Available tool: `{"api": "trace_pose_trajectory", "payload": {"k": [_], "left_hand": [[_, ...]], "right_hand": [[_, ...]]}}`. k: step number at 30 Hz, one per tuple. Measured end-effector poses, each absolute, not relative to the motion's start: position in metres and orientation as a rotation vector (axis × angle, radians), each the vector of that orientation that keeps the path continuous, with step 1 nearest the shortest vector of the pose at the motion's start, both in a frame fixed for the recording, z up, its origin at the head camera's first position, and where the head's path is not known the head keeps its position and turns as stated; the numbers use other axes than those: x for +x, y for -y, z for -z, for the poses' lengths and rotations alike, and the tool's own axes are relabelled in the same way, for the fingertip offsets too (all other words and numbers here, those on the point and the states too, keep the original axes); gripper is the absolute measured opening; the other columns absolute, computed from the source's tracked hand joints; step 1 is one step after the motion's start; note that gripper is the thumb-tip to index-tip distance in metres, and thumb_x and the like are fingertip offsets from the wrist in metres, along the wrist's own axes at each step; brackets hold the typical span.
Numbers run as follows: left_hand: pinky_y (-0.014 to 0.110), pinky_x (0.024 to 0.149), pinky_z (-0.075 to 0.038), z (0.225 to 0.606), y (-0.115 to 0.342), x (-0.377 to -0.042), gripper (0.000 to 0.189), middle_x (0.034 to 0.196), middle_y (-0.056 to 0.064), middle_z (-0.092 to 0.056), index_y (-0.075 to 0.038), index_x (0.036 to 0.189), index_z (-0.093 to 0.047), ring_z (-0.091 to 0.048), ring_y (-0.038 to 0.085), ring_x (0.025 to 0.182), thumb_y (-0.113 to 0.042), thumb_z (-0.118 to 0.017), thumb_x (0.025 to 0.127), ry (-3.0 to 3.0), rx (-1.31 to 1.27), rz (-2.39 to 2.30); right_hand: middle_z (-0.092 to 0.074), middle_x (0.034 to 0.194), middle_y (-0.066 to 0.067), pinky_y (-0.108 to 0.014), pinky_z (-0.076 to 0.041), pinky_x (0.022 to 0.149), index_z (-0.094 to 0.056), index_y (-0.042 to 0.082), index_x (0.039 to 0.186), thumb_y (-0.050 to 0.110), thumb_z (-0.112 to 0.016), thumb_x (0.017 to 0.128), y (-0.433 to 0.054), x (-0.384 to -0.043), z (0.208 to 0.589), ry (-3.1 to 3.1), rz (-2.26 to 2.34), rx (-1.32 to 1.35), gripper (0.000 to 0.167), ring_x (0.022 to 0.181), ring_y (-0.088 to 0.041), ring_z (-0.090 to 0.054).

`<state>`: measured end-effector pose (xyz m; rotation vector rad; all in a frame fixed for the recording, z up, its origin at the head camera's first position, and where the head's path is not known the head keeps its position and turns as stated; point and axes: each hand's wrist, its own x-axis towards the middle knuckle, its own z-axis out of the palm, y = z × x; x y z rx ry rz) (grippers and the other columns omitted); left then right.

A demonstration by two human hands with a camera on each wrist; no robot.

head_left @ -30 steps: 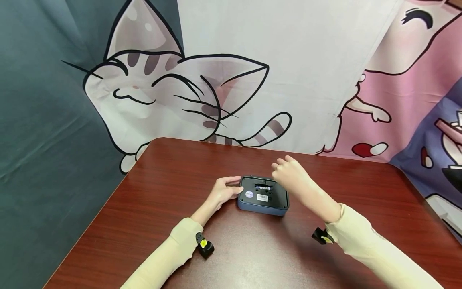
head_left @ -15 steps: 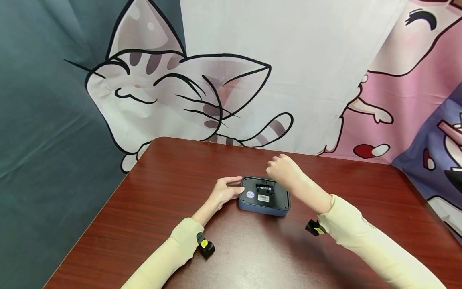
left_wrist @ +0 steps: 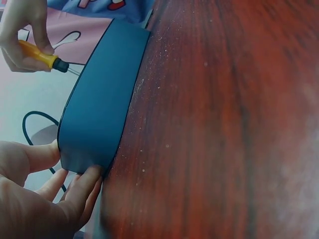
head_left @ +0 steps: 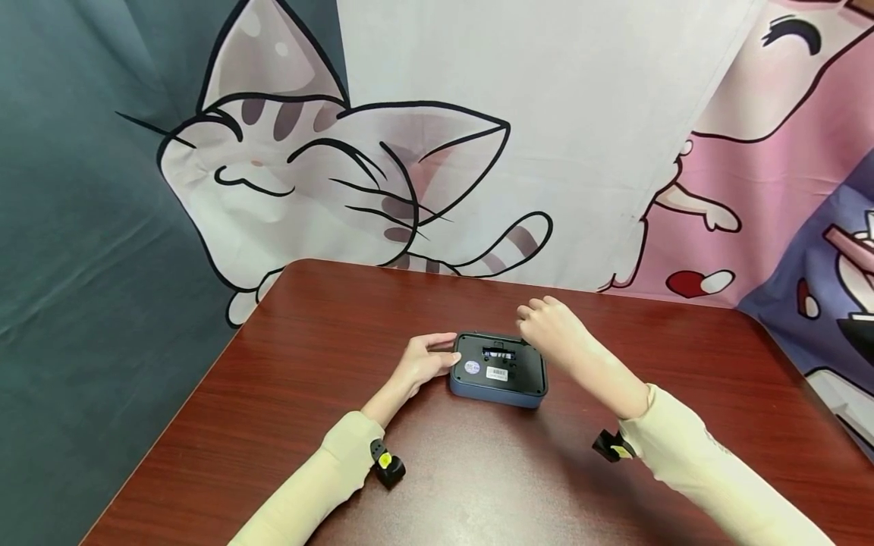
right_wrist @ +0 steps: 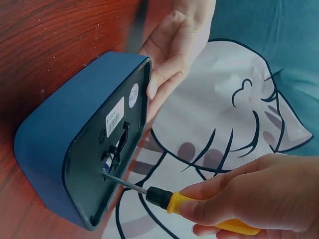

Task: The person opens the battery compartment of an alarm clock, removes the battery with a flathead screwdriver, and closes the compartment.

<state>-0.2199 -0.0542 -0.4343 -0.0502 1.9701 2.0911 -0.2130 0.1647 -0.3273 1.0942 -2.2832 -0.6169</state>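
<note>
A blue box-shaped device [head_left: 497, 391] lies with its black underside up on the table. A small open slot [head_left: 499, 354] in the underside shows something pale inside, close to a white barcode label [right_wrist: 115, 117] and a round sticker [right_wrist: 133, 95]. My left hand [head_left: 418, 368] grips the device's left end, thumb at the upper edge and fingers at the side. My right hand [head_left: 554, 331] holds a screwdriver [right_wrist: 175, 203] by its yellow handle. In the right wrist view the metal shaft slants to the underside, its tip right at a hole beside the slot.
The dark red wooden table [head_left: 328, 326] carries the device, and its far edge runs along a hanging cloth [head_left: 587, 152] printed with cartoon cats. A thin black cable [left_wrist: 25, 124] loops behind the device in the left wrist view. Small cameras are strapped to both wrists.
My right hand shifted slightly left, then came back right to about where it was a second ago. The left hand keeps its grip and the device stays in place.
</note>
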Motion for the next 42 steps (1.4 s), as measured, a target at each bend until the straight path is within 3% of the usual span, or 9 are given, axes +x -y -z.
{"api": "trace_pose_trajectory", "payload": {"k": [8, 13, 21, 26, 34, 42], "left_hand": [[0.034, 0.084, -0.059, 0.434, 0.055, -0.219, 0.047, 0.129, 0.026, -0.058, 0.003, 0.131, -0.056, -0.064, 0.014, 0.089, 0.006, -0.065, 0.085, -1.980, -0.063, -2.074], [0.034, 0.084, -0.059, 0.433, 0.055, -0.219, 0.047, 0.129, 0.025, -0.059, 0.002, 0.131, -0.056, -0.065, 0.014, 0.090, 0.005, -0.065, 0.085, -1.986, -0.065, -2.071], [0.035, 0.084, -0.059, 0.435, 0.055, -0.219, 0.047, 0.128, 0.026, -0.059, 0.003, 0.130, -0.056, -0.065, 0.015, 0.089, 0.007, -0.065, 0.084, -1.969, -0.061, -2.091], [0.035, 0.085, -0.058, 0.435, 0.055, -0.219, 0.048, 0.129, 0.025, -0.059, 0.002, 0.131, -0.056, -0.065, 0.016, 0.092, 0.007, -0.065, 0.084, -1.956, -0.064, -2.098], [0.035, 0.085, -0.059, 0.436, 0.055, -0.219, 0.047, 0.127, 0.026, -0.059, 0.003, 0.130, -0.057, -0.065, 0.016, 0.092, 0.007, -0.065, 0.084, -1.981, -0.059, -2.080], [0.036, 0.085, -0.059, 0.436, 0.055, -0.221, 0.046, 0.128, 0.026, -0.059, 0.003, 0.130, -0.057, -0.066, 0.018, 0.094, 0.006, -0.066, 0.085, -1.981, -0.050, -2.077]], "right_hand": [[-0.057, 0.070, -0.003, -0.029, -0.041, 0.055, -0.067, 0.009, 0.070, -0.001, -0.074, 0.070, -0.182, -0.211, 0.335, 2.376, 0.458, 1.041, 0.012, 0.067, -0.023, -0.052], [-0.053, 0.068, -0.003, -0.030, -0.039, 0.053, -0.063, 0.008, 0.067, -0.006, -0.075, 0.065, -0.193, -0.211, 0.341, 2.384, 0.323, 1.031, 0.018, 0.065, -0.024, -0.051], [-0.060, 0.077, -0.005, -0.037, -0.050, 0.061, -0.065, 0.005, 0.078, -0.011, -0.074, 0.060, -0.211, -0.206, 0.353, 2.505, 0.100, 0.933, 0.025, 0.071, -0.025, -0.055], [-0.062, 0.079, -0.005, -0.041, -0.052, 0.065, -0.067, 0.005, 0.082, -0.012, -0.071, 0.064, -0.221, -0.203, 0.364, 2.551, -0.098, 0.868, 0.025, 0.072, -0.025, -0.057], [-0.065, 0.080, -0.004, -0.039, -0.051, 0.058, -0.067, 0.003, 0.083, -0.016, -0.060, 0.066, -0.232, -0.202, 0.387, 2.454, -0.313, 0.847, 0.027, 0.069, -0.024, -0.060], [-0.064, 0.081, -0.005, -0.042, -0.049, 0.059, -0.065, 0.004, 0.084, -0.014, -0.064, 0.065, -0.235, -0.198, 0.399, 2.409, -0.374, 0.784, 0.026, 0.070, -0.026, -0.061]]}}
